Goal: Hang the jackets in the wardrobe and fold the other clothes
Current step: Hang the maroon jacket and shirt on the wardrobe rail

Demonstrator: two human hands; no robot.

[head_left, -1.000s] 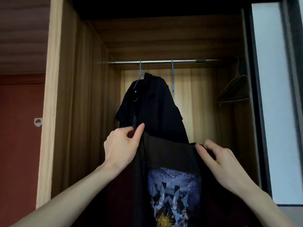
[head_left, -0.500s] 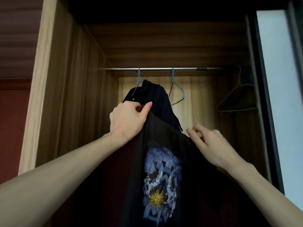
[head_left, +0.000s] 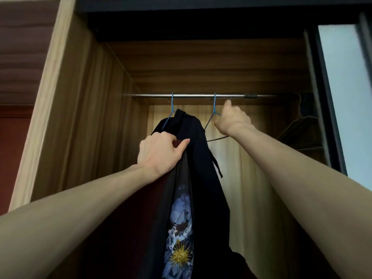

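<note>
My left hand (head_left: 161, 153) grips the top edge of a dark jacket (head_left: 181, 224) with a printed sun picture, which hangs down in front of me. Behind it a black garment (head_left: 191, 129) hangs on a blue hanger (head_left: 171, 109) from the metal rail (head_left: 193, 95) of the wardrobe. My right hand (head_left: 231, 117) is raised just below the rail and grips a second, bare blue hanger (head_left: 213, 111) at its neck.
The wardrobe's wooden side wall (head_left: 96, 117) stands close on the left. A dark hanger (head_left: 302, 127) hangs at the rail's far right, next to the dark door frame (head_left: 326, 97). A red wall (head_left: 14, 148) lies left of the wardrobe.
My right hand let go of the jacket's edge and rose to the bare blue hanger. My left hand lifted the jacket higher, and the jacket now hangs narrow from that one hand.
</note>
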